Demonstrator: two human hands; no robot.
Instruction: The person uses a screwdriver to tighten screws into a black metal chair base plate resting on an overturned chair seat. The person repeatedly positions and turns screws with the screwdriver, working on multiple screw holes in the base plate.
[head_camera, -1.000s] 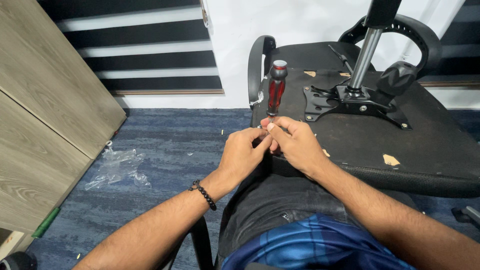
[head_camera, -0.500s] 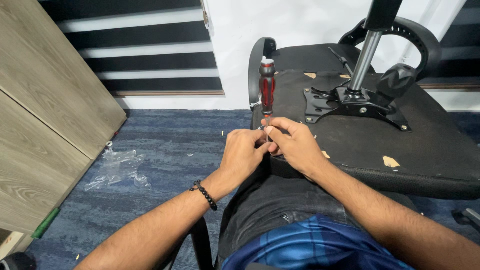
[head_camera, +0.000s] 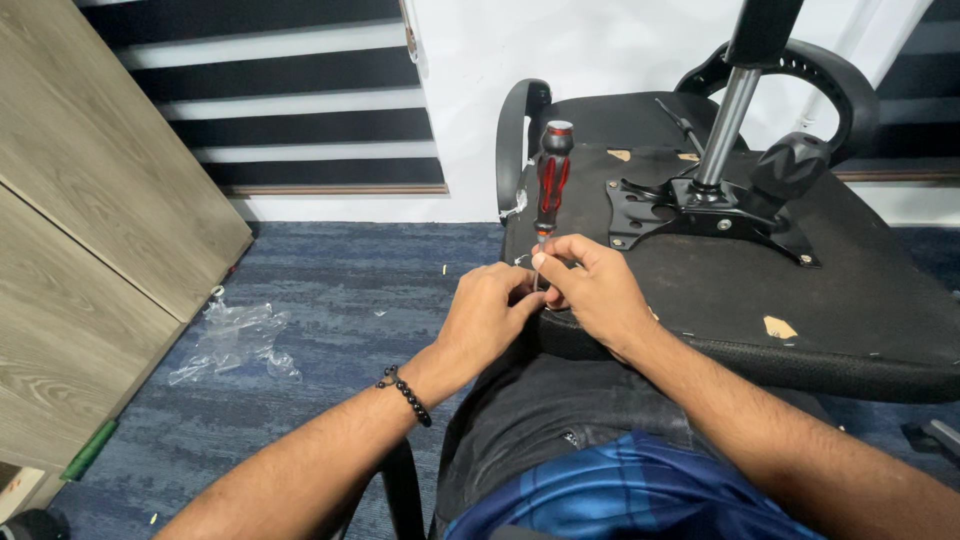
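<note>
Change: screwdriver (head_camera: 552, 178) handle tips back upright after leaning left half a second ago.
Left hand (head_camera: 487, 318): lower centre, fingers curled, pinching near the tip; what they pinch is hidden.
Right hand (head_camera: 590, 290): fingertips closed around the shaft.
Seat (head_camera: 800, 310): upturned, right of frame.
Risk: tip may slip off the seat edge and jab a finger.
</note>
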